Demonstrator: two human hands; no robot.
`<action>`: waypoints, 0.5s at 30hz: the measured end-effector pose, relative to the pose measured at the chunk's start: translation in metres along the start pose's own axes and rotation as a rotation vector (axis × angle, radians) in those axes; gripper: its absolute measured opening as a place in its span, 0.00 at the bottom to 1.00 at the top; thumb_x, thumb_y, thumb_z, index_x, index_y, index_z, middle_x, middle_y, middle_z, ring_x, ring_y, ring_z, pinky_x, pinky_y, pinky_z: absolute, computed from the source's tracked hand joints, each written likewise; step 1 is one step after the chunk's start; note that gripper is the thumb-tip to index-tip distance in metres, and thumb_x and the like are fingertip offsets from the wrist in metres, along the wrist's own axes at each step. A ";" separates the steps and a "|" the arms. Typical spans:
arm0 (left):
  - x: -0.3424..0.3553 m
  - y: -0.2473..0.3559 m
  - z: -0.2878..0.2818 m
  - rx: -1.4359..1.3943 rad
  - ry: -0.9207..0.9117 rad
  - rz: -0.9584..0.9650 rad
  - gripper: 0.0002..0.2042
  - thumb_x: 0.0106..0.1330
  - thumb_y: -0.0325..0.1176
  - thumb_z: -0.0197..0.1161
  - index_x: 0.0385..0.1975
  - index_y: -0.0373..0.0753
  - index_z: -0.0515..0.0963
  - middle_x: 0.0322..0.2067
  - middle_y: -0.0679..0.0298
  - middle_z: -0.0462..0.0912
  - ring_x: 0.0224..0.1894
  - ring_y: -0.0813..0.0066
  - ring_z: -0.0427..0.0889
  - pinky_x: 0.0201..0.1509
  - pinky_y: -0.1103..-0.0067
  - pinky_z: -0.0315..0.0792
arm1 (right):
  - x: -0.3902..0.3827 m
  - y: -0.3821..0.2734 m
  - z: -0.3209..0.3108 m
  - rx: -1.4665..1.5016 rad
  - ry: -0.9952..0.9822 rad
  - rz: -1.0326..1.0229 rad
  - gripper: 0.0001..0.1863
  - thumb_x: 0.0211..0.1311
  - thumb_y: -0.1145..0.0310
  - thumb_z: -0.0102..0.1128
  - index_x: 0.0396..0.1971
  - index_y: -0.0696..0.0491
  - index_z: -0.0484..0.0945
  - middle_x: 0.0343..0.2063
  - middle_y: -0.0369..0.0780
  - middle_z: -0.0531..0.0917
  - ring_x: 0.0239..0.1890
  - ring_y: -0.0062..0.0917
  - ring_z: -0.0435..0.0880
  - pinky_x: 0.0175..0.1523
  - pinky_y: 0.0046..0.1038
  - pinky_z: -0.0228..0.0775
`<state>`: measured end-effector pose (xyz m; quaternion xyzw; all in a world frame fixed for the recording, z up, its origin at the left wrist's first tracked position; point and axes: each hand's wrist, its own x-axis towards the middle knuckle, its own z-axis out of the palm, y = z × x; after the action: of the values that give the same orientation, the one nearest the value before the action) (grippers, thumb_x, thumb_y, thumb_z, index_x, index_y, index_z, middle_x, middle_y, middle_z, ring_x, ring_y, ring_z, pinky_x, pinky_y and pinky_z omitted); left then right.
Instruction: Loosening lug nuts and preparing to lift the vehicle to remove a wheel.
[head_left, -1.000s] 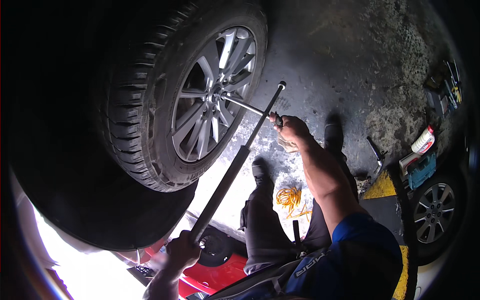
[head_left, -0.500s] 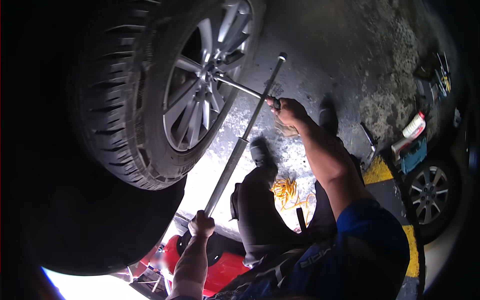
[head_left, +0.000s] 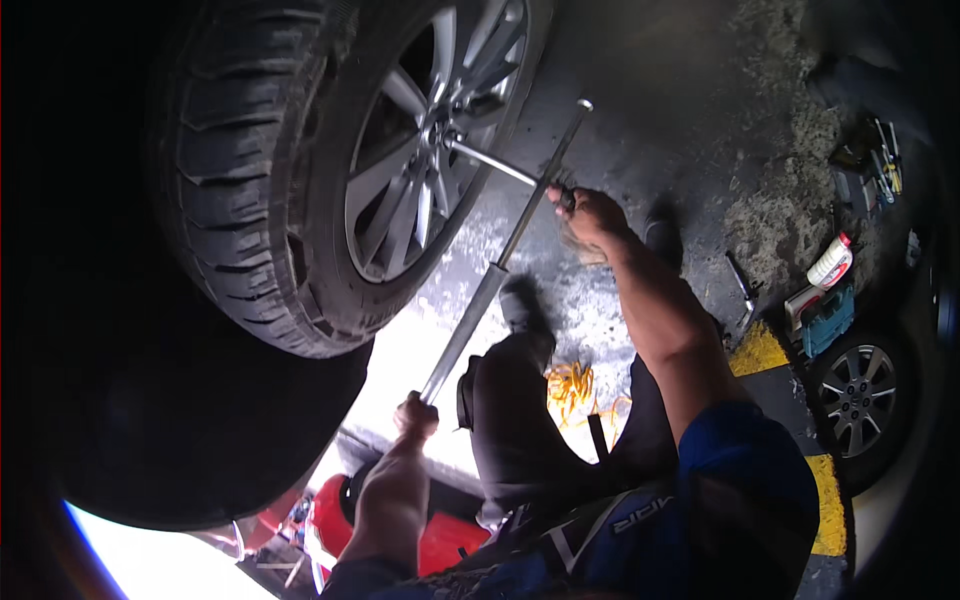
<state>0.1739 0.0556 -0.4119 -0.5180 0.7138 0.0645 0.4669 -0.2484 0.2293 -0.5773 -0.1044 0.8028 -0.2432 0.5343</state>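
Note:
A silver multi-spoke wheel [head_left: 410,215] with a black tyre [head_left: 240,200] fills the upper left. One arm of a cross-shaped lug wrench [head_left: 495,163] reaches to its hub, and the crossbar slants down toward me. A grey metal pipe [head_left: 465,325] sleeves the lower end of that crossbar. My left hand [head_left: 415,415] is closed around the pipe's near end. Beside the wrench's crossing, my right hand [head_left: 592,215] wraps the outer stub, whose dark tip pokes out between the fingers. The exact seat of the socket on the hub is too small to tell.
A coiled orange cord [head_left: 570,388] lies near my feet. At right are a yellow-and-black kerb [head_left: 760,350], a spare wheel [head_left: 855,395], a white bottle [head_left: 830,262], a teal case [head_left: 828,318] and hand tools [head_left: 885,165]. Something red [head_left: 450,540] stands below my left arm.
The whole view has shifted, so wheel and wrench appear farther right and higher. My left hand and the pipe's near end sit slightly higher. Both hands keep their hold.

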 end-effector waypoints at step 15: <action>0.062 -0.031 0.048 -0.085 -0.111 0.133 0.18 0.58 0.44 0.66 0.42 0.38 0.78 0.41 0.49 0.84 0.47 0.48 0.82 0.52 0.61 0.75 | -0.061 0.025 0.017 -0.040 0.459 -0.143 0.17 0.60 0.50 0.62 0.44 0.44 0.82 0.37 0.46 0.85 0.43 0.43 0.85 0.47 0.39 0.76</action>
<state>0.2256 0.0265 -0.4721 -0.4845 0.7162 0.1542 0.4780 -0.2054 0.2722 -0.5457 -0.1137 0.8984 -0.2819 0.3170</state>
